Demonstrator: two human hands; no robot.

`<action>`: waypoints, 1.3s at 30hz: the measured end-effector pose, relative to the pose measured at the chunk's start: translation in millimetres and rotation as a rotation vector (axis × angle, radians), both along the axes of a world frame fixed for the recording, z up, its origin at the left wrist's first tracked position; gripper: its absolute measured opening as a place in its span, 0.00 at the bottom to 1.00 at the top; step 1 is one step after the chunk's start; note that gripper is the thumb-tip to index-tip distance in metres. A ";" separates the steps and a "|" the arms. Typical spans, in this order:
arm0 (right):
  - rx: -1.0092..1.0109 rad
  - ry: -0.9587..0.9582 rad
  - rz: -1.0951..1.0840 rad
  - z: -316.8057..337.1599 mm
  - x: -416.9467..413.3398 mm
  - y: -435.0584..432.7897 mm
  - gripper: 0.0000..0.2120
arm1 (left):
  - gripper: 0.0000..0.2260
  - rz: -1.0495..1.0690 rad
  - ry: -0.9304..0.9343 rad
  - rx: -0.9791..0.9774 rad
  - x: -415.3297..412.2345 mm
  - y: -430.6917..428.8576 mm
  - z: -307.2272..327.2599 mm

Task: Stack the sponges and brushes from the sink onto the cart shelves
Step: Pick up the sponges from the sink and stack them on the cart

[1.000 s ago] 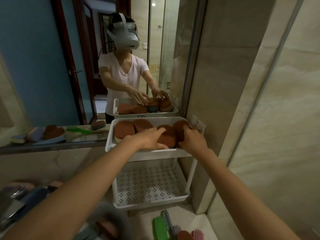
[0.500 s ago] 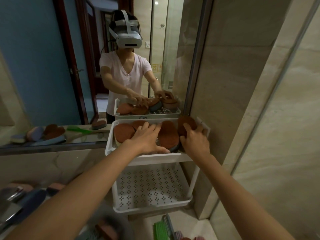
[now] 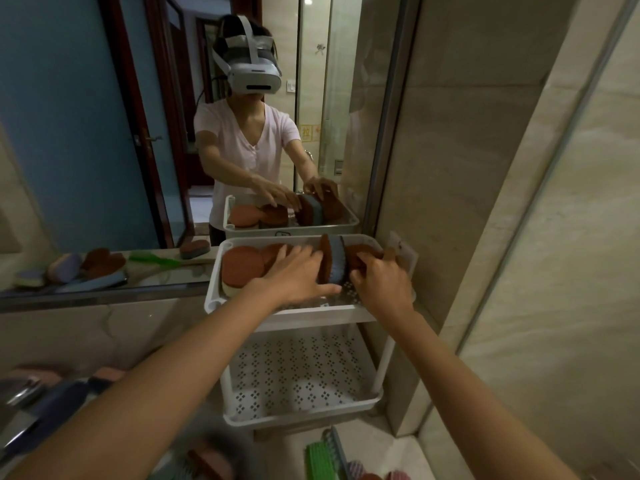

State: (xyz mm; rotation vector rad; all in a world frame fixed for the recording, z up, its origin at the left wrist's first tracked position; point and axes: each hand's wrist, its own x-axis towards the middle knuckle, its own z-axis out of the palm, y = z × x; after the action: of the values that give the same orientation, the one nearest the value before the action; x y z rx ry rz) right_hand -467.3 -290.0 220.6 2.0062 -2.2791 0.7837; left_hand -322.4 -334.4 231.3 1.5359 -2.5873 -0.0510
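Note:
The white cart's top shelf (image 3: 294, 315) holds several round brown sponges. One brown sponge (image 3: 240, 265) lies flat at the left end. A brown sponge with a blue-grey layer (image 3: 335, 259) stands on edge in the middle. My left hand (image 3: 294, 275) lies flat with straight fingers against that upright sponge's left face. On the other side, my right hand (image 3: 381, 285) curls its fingers round another brown sponge (image 3: 360, 254) at the shelf's right end. The perforated middle shelf (image 3: 298, 372) has nothing on it.
A wall mirror (image 3: 104, 133) behind the cart reflects me and the shelf. The sink area (image 3: 52, 393) at the lower left holds blurred sponges and a tap. A green brush (image 3: 317, 460) and more sponges lie below the cart. A tiled wall (image 3: 485, 202) closes the right side.
The blue-layered sponge, flat a second ago, now stands on edge between my hands. My left hand slid right against it; my right hand closed over the right-end sponge.

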 end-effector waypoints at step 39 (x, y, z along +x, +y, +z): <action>0.232 0.260 0.110 -18.6 -11.3 -52.0 0.22 | 0.19 -0.057 -0.017 0.011 -3.3 -12.1 -6.6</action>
State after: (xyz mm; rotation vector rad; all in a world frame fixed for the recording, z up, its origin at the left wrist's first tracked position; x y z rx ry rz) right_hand -478.6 -342.0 202.1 2.1916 -2.2117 0.2482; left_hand -325.6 -346.5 224.7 1.4724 -2.6481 -0.0584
